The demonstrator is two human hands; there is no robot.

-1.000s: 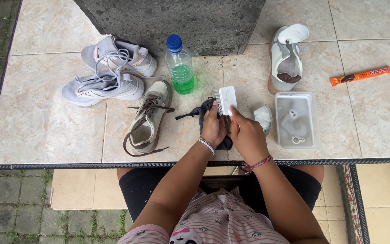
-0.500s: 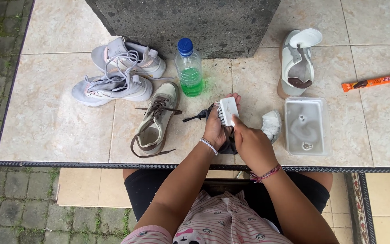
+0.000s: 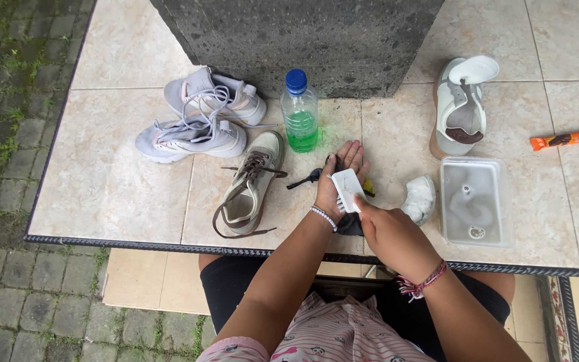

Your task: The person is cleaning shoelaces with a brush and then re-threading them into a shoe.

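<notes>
Lying between both hands (image 3: pixel 363 201): brush (image 3: pixel 348 190)

Clear plastic bottle (image 3: pixel 300 112) w/ blue cap, green liquid, upright by the stone block; long orange wrapper packet (image 3: pixel 569 139) flat at table's right edge; clear rectangular plastic container (image 3: pixel 475 201) near front edge.

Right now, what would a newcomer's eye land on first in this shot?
Mid-table, the left hand lies palm up over a dark shoe, while the right hand presses a white brush against it. Behind them stands a bottle of bright green liquid, with grey sneakers to the left.
</notes>
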